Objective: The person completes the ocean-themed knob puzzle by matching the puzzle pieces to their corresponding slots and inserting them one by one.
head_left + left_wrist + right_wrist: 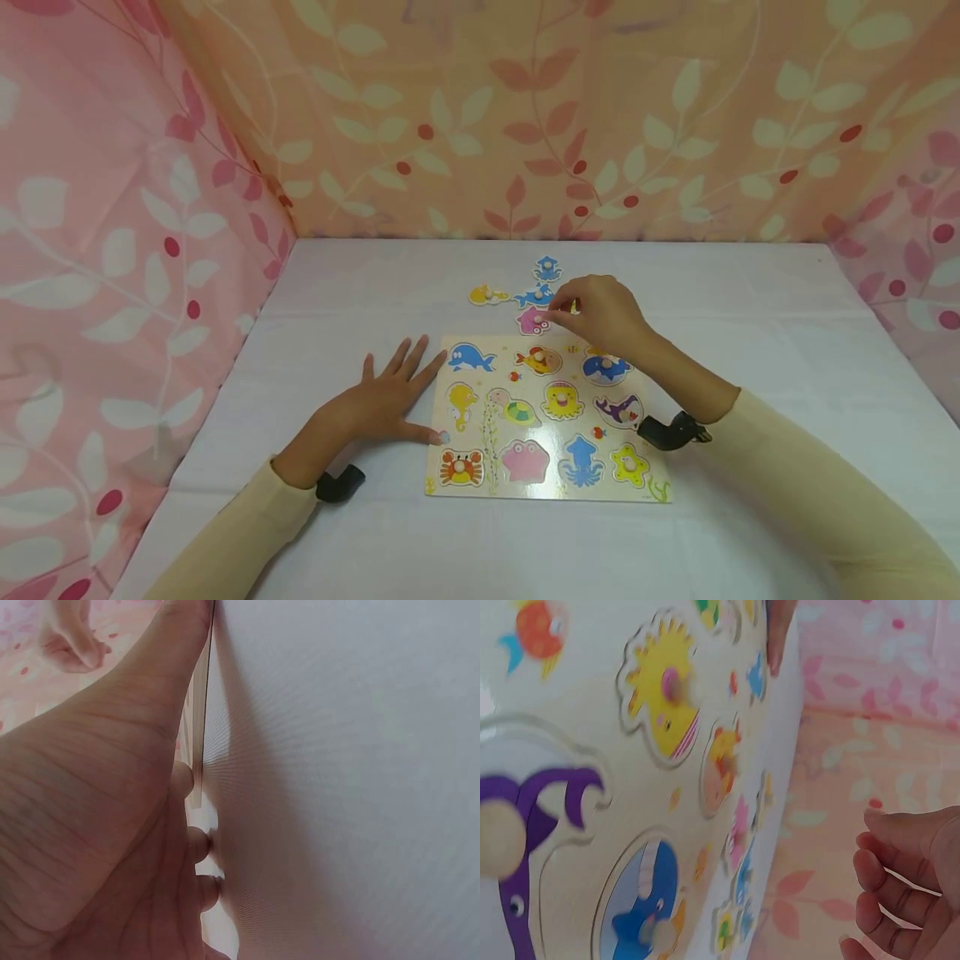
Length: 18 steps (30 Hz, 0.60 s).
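Note:
A wooden peg puzzle board (555,492) lies on the white table. My left hand (390,404) rests with spread fingers at its left side, the thumb touching the board's edge. Above the loose pieces behind the board is my right hand (603,317), its fingers loosely bent; the right wrist view shows nothing in its fingers (904,859). Nearest to it in the head view is a pink piece (529,322) with a knob. Beside that lie a blue shark piece (531,296), a yellow seahorse piece (480,294) and a blue squid piece (547,271). A yellow-green piece (724,930) is mostly hidden behind the right hand in the head view.
Knobbed pieces sit in the board, among them a crab (472,477), an octopus (562,410), a starfish (633,473) and a purple shark (615,408). Patterned cloth (450,125) hangs behind the table and at both sides.

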### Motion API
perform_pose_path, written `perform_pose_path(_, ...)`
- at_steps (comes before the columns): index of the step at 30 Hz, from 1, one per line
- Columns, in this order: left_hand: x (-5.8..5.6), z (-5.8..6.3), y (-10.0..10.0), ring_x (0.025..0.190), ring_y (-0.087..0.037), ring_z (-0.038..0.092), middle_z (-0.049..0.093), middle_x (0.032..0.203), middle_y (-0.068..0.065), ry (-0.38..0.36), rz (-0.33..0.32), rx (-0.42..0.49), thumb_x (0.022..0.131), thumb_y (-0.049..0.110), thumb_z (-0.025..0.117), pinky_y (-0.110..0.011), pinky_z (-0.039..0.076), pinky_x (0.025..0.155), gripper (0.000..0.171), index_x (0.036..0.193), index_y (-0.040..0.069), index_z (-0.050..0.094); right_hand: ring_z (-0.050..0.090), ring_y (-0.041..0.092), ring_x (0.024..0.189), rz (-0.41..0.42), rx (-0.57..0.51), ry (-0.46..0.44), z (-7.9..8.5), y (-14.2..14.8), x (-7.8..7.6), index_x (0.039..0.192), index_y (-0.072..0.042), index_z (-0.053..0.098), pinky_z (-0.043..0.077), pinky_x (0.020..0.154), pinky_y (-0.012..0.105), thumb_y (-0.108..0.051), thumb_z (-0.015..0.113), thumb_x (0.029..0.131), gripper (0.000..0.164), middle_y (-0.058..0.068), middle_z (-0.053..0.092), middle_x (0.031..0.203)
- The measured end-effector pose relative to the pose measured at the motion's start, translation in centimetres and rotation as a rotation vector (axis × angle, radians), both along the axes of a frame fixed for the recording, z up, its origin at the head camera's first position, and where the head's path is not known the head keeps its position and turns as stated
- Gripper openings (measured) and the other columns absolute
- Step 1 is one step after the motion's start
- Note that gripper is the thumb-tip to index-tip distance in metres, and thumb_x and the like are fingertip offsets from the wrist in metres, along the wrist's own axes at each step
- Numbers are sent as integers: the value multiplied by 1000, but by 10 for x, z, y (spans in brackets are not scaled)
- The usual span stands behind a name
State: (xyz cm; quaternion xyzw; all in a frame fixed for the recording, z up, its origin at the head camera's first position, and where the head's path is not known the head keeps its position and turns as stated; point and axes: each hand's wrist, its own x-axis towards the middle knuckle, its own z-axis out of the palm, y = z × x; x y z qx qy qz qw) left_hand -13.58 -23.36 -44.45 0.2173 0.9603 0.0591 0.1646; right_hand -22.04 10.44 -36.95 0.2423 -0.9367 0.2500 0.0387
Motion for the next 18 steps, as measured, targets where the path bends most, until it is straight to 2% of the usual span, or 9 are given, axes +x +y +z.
perform_pose_path(7,0,-2,0,155,-36,-14,-14,170,-7,-3,6,-5,67,92,58,-80,0,109,128,164,32,0,55,24,79,-78,25,-25,-10,14,-31,98,-8,80,45,69,38,-23,77,92,16,5,71,84)
perform_pose_path(14,0,-2,1,155,-36,-13,-14,170,-7,-4,9,-4,67,91,59,-79,1,109,127,164,33,0,60,27,84,-122,65,-56,-20,20,-59,97,-4,80,50,74,42,-23,78,91,20,9,74,91)
perform_pose_path(18,0,0,1,155,-36,-13,-13,170,-7,-3,6,-1,68,91,58,-80,1,109,127,164,32,0,60,27,81,-153,106,-87,-24,20,-72,95,-3,79,51,71,42,-25,79,90,23,10,74,88)
